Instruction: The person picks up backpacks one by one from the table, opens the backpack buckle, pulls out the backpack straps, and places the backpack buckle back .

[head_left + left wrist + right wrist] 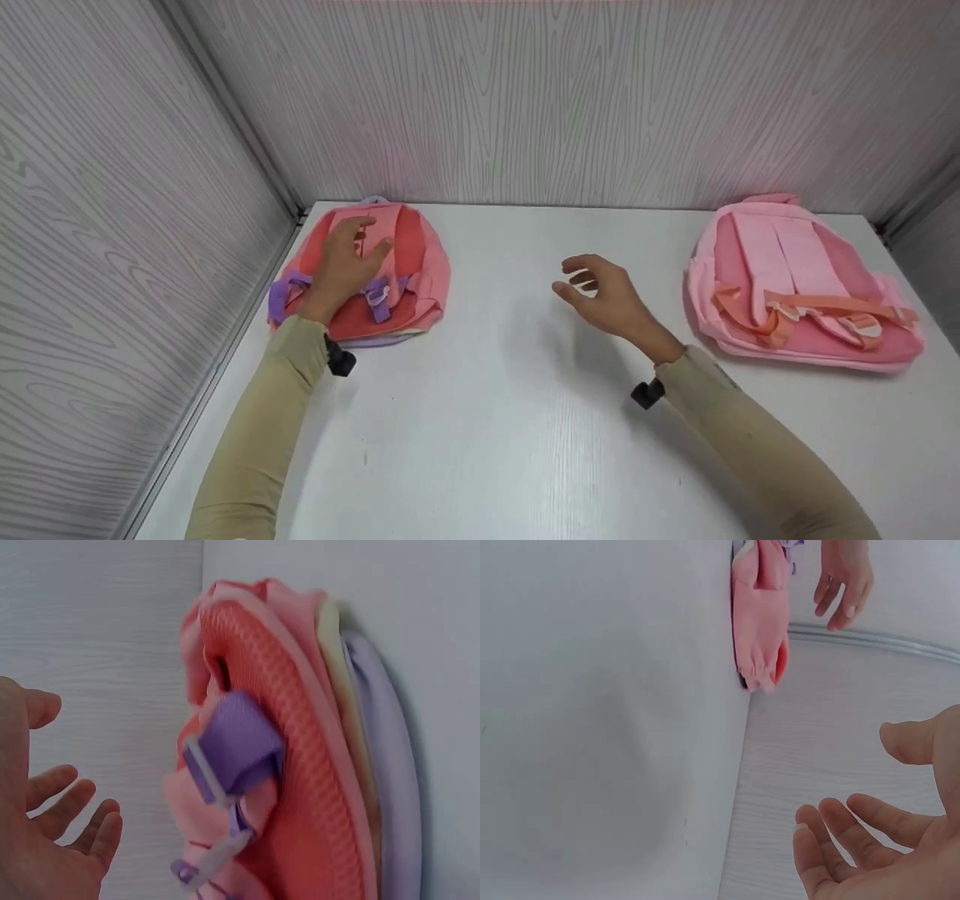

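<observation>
A coral-pink backpack with purple strap ends lies on the left of the white table, its strap side up. My left hand hovers above it, fingers loosely bent and holding nothing; the left wrist view shows a gap between that hand and the backpack. Over the middle of the table my right hand hangs in the air with relaxed fingers, nothing in it. To its right lies a light-pink backpack with orange straps, strap side up, apart from the hand.
The white table carries both backpacks near its back edge. A grey wood-grain panel rises behind it, and another side panel stands along the left edge.
</observation>
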The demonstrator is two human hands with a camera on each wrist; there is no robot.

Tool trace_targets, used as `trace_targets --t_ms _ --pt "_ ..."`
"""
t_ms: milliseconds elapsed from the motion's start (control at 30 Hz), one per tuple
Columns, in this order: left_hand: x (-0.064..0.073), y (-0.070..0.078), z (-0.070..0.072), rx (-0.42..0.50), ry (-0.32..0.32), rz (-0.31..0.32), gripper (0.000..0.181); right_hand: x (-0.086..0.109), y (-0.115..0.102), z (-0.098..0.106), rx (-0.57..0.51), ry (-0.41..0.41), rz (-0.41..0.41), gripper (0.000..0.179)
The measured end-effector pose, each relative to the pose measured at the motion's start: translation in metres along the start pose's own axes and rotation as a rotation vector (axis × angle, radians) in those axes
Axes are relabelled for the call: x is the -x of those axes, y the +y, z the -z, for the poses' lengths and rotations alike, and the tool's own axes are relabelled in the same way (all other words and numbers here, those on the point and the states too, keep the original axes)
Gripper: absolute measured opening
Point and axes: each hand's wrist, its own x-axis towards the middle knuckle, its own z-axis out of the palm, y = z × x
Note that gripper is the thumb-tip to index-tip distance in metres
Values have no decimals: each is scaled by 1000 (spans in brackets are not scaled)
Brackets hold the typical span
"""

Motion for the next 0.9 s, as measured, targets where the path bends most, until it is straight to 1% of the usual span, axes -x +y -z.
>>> trace_targets --t_ms 67,200,367,467,600,700,767,900 --pt "-2 -7 11 -35 14 27 59 -5 -3 -13 -14 -20 -10 45" --pt "-2 -20 37 -55 26 97 64 -14 -8 -38 -26 -65 -22 48" --pt "1 -42 73 -42 61 159 65 -26 -15 -62 -42 -103 -25 52" --pt "6 -57 89 -38 68 228 66 -32 -19 -73 -46 -109 -41 53" --pt "11 -74 103 -27 56 355 72 -41 -28 -84 -56 -114 -68 55" --pt "16 -84 111 -25 41 425 74 -48 -36 -95 -72 -113 -83 56" --pt "18 -89 114 -28 30 449 75 -52 -39 -102 -76 -113 -86 56" --pt "24 -96 118 3 -28 485 74 -58 -46 -115 -70 -120 -81 56"
